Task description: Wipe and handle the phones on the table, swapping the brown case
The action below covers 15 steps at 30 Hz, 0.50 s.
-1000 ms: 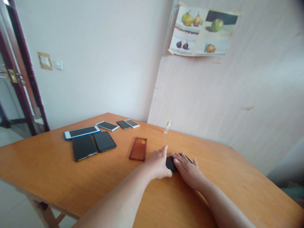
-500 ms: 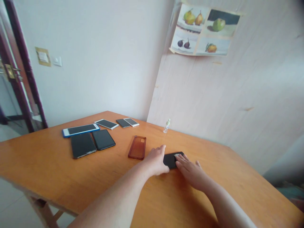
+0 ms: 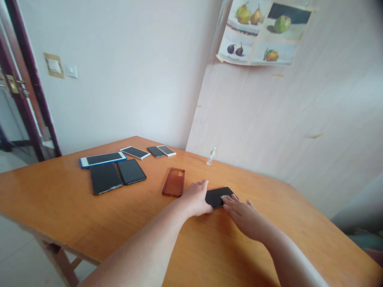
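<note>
A black phone [image 3: 216,196] lies flat on the wooden table. My left hand [image 3: 197,198] grips its left end, with the thumb at the near edge and the fingers at the far edge. Over the phone's right part, my right hand [image 3: 241,213] presses a small white wad [image 3: 224,197] against the screen with its fingertips. Most of the wad is hidden under the fingers, and its material is hard to make out. Left of my left hand lies a translucent reddish-brown phone case [image 3: 174,182].
Several phones and tablet-like devices lie at the table's left and back, including a blue-edged white one [image 3: 103,159] and a dark one [image 3: 105,178]. A small clear bottle [image 3: 211,156] stands behind my hands. Wall and board [image 3: 254,115] border the table's far side.
My right hand and the white wad have shifted slightly over the phone, uncovering more of its far right part. My left hand stays on the phone's left end. The view has tilted a little.
</note>
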{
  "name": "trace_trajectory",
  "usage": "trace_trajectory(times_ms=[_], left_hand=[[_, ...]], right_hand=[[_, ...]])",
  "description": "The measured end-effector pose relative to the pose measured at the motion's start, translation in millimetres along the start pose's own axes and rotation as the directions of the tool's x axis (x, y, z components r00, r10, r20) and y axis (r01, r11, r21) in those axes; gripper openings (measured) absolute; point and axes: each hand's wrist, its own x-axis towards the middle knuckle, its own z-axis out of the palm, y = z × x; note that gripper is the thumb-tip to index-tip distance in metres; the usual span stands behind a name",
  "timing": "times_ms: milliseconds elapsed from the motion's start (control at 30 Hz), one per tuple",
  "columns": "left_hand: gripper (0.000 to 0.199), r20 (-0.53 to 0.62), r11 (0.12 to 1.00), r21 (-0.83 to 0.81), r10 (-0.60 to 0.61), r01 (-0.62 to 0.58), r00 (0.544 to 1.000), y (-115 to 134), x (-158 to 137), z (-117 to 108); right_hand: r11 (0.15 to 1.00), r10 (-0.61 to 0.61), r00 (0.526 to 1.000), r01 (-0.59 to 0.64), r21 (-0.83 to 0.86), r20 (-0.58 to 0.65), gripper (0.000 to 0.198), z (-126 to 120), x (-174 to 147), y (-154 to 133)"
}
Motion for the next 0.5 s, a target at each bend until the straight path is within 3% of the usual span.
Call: trace_trajectory(times_ms=[100,167,267,367,433,500], left_hand=[[0.088,-0.002,1.000,-0.013,0.004,-0.004,1.000,-1.3,-0.1,0.2],[0.089,0.002,1.000,-0.016,0.002,-0.001,1.000,-2.1,0.0,0.4],[0.094,0.019,1.000,-0.013,-0.016,0.016,1.000,-2.2,0.1,0.0],[0.100,0.034,0.999,-0.023,-0.030,0.031,0.999,-1.6,-0.2,-1.5],[0.104,0.035,0.999,-0.033,-0.030,0.031,0.999,-1.6,-0.6,-2.7],[0.105,0.033,0.999,-0.041,-0.021,0.023,0.999,-2.0,-0.8,-3.3]], right_hand=[[0.976,-0.169,0.985,0.163,0.146,0.034,0.056,-1.1,-7.4,-19.2],[0.971,-0.193,0.980,0.184,0.151,0.045,0.054,-2.7,-7.2,-16.9],[0.999,-0.021,1.000,0.021,0.029,0.008,0.051,-5.3,-0.2,4.4],[0.985,0.159,0.985,-0.163,-0.057,-0.067,0.050,-6.1,6.5,17.8],[0.991,0.127,0.989,-0.129,-0.030,-0.074,0.050,-4.4,7.5,11.3],[0.998,0.014,0.999,-0.011,0.065,-0.050,0.051,-1.3,5.6,-4.4]])
